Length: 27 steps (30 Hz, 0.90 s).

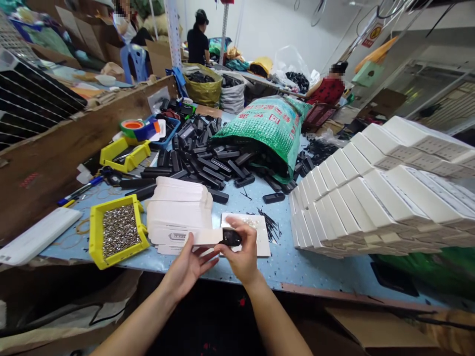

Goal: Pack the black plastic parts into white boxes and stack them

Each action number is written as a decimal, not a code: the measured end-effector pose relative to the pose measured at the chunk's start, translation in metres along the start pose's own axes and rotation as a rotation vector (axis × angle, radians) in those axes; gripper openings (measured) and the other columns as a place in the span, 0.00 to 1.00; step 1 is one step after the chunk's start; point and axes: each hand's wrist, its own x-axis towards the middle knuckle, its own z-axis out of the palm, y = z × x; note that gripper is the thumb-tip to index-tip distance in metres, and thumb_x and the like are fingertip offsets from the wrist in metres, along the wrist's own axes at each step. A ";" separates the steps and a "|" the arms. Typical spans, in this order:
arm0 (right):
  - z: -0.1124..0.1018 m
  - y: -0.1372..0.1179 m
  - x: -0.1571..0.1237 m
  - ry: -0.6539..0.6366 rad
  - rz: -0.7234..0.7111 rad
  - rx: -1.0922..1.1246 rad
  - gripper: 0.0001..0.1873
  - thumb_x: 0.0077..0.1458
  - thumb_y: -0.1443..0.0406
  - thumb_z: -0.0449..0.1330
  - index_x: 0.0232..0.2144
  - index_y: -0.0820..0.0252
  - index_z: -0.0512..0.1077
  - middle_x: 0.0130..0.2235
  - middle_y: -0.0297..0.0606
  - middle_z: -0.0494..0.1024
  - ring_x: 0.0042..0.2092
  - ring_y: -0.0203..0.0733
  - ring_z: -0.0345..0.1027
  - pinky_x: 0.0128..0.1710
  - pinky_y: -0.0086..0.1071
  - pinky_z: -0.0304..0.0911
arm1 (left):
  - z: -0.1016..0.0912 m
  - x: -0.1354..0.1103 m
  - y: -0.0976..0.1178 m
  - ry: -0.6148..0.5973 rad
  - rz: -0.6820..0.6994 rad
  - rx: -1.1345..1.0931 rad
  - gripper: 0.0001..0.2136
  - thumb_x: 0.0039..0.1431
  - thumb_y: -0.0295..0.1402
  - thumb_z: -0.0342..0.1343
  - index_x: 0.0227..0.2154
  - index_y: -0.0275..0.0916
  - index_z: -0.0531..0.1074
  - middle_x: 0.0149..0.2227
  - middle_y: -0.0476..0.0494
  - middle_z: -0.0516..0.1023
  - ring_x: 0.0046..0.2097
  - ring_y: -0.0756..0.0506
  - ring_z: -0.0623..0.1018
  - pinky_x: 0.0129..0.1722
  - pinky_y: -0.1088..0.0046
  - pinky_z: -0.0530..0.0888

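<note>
My left hand (189,264) holds a slim white carton box (193,237) from below, fingers curled round it. My right hand (243,249) pinches a black remote-like part (230,238) whose end sits in the box's open end. Both hands hover over the near edge of the blue table (297,257). Just behind them lies a stack of flat white boxes (180,210) and a white tray of small bits (260,232).
A yellow bin of small metal screws (119,230) sits left of the hands. A heap of black parts (211,158) spills from a green sack (270,131). Rows of filled white boxes (371,198) are stacked at the right. Other people work at the back.
</note>
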 end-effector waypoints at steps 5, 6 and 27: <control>-0.009 0.040 0.046 -0.446 0.116 -0.155 0.21 0.57 0.56 0.60 0.50 0.54 0.63 0.46 0.41 0.75 0.48 0.43 0.70 0.47 0.37 0.67 | -0.027 0.004 -0.003 0.035 0.395 0.685 0.37 0.39 0.37 0.69 0.54 0.39 0.62 0.54 0.38 0.71 0.56 0.36 0.71 0.56 0.59 0.69; -0.012 0.052 0.065 -0.478 0.161 -0.313 0.16 0.60 0.58 0.56 0.48 0.55 0.67 0.46 0.42 0.75 0.49 0.43 0.69 0.48 0.38 0.65 | -0.029 0.006 -0.003 0.007 0.449 0.839 0.35 0.42 0.37 0.67 0.54 0.40 0.61 0.52 0.39 0.73 0.54 0.37 0.73 0.54 0.60 0.70; 0.012 0.034 0.007 -0.316 0.095 -0.365 0.02 0.53 0.65 0.62 0.30 0.55 0.76 0.35 0.37 0.76 0.42 0.44 0.67 0.49 0.43 0.60 | -0.043 0.035 -0.019 -0.095 0.623 1.190 0.33 0.51 0.37 0.58 0.60 0.44 0.52 0.54 0.39 0.72 0.49 0.40 0.77 0.47 0.64 0.74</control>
